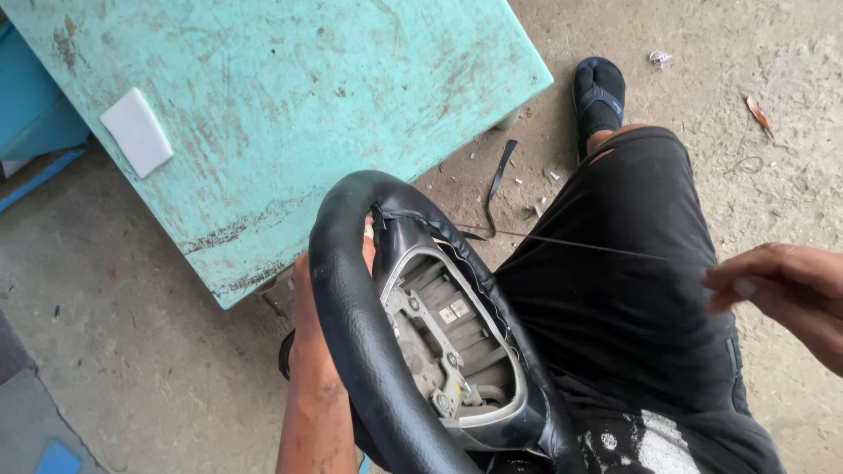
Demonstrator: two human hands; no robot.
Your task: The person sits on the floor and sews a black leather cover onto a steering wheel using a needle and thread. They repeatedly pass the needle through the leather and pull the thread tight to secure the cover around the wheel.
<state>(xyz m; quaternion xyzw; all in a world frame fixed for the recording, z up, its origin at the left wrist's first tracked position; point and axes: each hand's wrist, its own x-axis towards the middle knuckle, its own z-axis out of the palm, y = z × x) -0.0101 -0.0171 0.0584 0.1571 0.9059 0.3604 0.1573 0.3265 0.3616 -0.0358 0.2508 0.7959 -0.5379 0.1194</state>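
Centrally, black steering wheel [413, 342] stood upright, cover part-stitched, hub bare, left hand [309, 307] clasped its rim, right hand [777, 285] pinched taut thread [597, 248] at right edge.

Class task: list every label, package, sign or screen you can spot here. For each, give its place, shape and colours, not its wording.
Stickers: two small pale rectangles on the grey hub inside the steering wheel.
No packages, signs or screens show.

Two small white rectangular stickers [454, 309] on the grey hub of the steering wheel [351, 298], lower centre of frame; print unreadable.
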